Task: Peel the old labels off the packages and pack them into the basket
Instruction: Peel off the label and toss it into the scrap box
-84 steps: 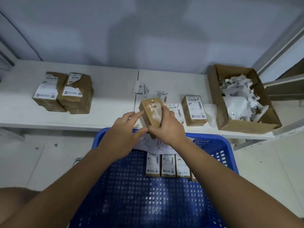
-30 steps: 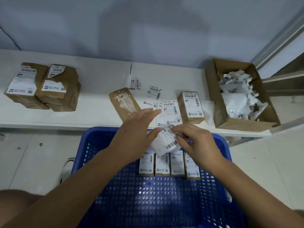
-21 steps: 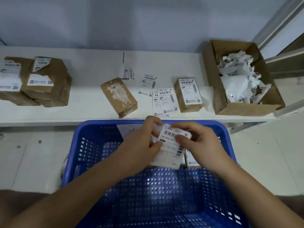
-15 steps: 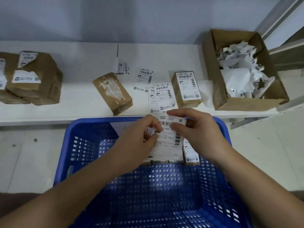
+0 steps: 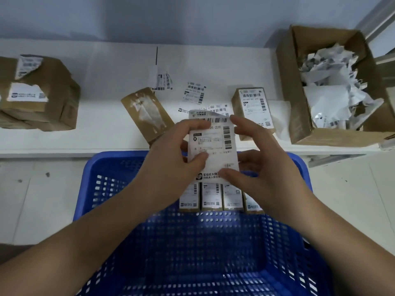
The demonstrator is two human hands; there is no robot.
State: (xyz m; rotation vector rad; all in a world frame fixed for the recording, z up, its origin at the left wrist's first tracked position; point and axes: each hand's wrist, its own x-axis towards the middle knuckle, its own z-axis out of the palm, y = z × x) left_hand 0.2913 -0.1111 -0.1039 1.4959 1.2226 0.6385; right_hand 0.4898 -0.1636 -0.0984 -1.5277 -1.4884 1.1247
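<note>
Two hands, one sheet: you hold a label sheet (image 5: 213, 144) up between your hands, above the far rim of the basket (image 5: 106, 167).
Label sheet: white, printed with barcodes and small text, long axis running away from you; its top corner curls over as if a layer is lifting.
Left hand (image 5: 171, 150): fingers and thumb pinch the sheet's left edge and lower middle.
Right hand (image 5: 263, 159): thumb on the lower right corner, fingers curved along the right edge near the top; it looks like a light grip rather than a clamp.
Key relation: the peeled package (image 5: 147, 114) lies on the shelf just beyond and to the left of the sheet, long axis slanting from far-left to near-right; your left hand is nearer to it.
Peeled package: brown carton with white residue where a label came off.
Labelled package (image 5: 253, 112): upright-faced carton with a fresh-looking label, just beyond your right hand.
Basket contents: four labelled packages (image 5: 218, 197) stand in a row against the far wall.
Loose labels (image 5: 193, 94): several lie flat on the shelf (image 5: 106, 82) behind the sheet.
Unpeeled pile (image 5: 38, 95): larger cartons with torn labels, far left.
Scrap box (image 5: 299, 116): open carton at the right, full of crumpled backing paper (image 5: 333, 82).
</note>
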